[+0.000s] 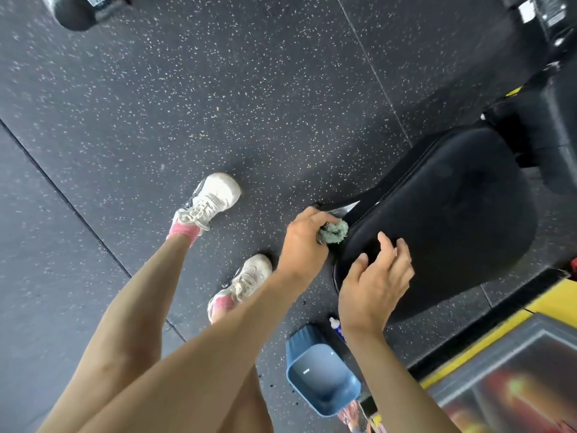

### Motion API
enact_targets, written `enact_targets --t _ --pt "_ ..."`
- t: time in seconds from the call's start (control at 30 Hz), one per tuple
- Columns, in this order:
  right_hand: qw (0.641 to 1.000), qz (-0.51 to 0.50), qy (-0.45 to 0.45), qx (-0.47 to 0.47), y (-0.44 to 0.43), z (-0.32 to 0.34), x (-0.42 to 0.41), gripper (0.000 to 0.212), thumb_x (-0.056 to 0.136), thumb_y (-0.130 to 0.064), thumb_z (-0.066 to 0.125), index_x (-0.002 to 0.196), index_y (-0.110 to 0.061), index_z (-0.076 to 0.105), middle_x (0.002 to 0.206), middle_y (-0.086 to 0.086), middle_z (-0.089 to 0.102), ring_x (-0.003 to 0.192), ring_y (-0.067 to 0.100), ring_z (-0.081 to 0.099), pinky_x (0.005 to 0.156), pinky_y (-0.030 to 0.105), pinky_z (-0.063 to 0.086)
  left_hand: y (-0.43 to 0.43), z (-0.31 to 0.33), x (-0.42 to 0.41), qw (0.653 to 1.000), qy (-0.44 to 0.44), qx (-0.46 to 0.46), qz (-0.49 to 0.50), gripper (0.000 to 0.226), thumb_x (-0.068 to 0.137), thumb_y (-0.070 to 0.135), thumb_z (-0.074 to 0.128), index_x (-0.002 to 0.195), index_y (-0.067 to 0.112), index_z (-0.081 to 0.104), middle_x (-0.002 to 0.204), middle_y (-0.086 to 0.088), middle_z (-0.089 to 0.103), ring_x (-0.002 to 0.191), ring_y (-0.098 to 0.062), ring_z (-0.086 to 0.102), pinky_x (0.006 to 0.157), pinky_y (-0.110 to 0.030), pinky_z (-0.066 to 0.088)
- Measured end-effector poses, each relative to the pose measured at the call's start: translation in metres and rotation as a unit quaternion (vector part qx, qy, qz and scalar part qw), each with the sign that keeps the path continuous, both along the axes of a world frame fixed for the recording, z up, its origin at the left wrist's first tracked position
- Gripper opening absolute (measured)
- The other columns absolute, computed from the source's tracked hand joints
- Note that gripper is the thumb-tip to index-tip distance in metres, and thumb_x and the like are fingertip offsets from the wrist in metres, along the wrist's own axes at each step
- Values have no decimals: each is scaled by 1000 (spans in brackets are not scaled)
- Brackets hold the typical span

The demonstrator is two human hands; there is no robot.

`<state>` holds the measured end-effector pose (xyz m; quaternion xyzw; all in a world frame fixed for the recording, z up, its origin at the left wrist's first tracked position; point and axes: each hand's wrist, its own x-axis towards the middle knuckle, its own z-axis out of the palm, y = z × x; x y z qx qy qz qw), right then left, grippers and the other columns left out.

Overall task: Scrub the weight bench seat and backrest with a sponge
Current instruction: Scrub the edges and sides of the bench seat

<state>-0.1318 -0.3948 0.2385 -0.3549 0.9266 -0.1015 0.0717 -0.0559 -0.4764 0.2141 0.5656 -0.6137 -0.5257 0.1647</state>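
Left hand (304, 242): clenched around the green sponge (334, 232), pressing it against the 9 o'clock edge of the black bench seat (452, 214). Blue bin (321, 376): on the floor, at 6 o'clock from the sponge. Right hand (374, 282): released, fingers loosely extended over the seat's 7 o'clock edge.

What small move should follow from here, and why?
Probably slide the sponge from the near corner of the seat onto its top and stroke across. The left hand grips the sponge right at the pad's edge, and the wide top lies beyond it. The right hand is open over the near rim, seemingly placed to steady the seat.
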Motion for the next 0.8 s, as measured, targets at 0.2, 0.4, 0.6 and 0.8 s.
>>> enact_targets --t 0.2,0.4,0.6,0.8 --pt "1000 17 5 13 -2 1 -9 39 83 -8 58 122 -11 54 129 20 48 105 36 45 84 48 38 26 6 28 998 -10 16 -68 47 59 -27 49 87 6 68 85 8 49 78 -16 51 66 -4 32" --pt "999 50 2 20 1 6 -15 39 83 -4 61 121 -9 56 127 19 50 102 35 47 83 44 37 7 7 4 1000 -6 -2 1 48 62 -25 48 93 7 65 91 5 51 85 -16 48 73 -11 38" --pt "998 56 -7 17 3 8 -17 37 85 -4 60 121 -9 55 127 18 50 101 36 49 83 46 40 58 15 25 1000 -10 15 -10 46 57 -24 48 85 10 62 85 14 45 84 -19 49 67 -10 31" --pt "998 64 -13 -6 6 10 -20 37 84 0 58 120 -6 55 125 18 52 100 34 47 85 44 40 -9 8 -17 999 18 39 28 39 72 -17 45 94 8 64 92 1 58 85 -16 51 71 -13 37"
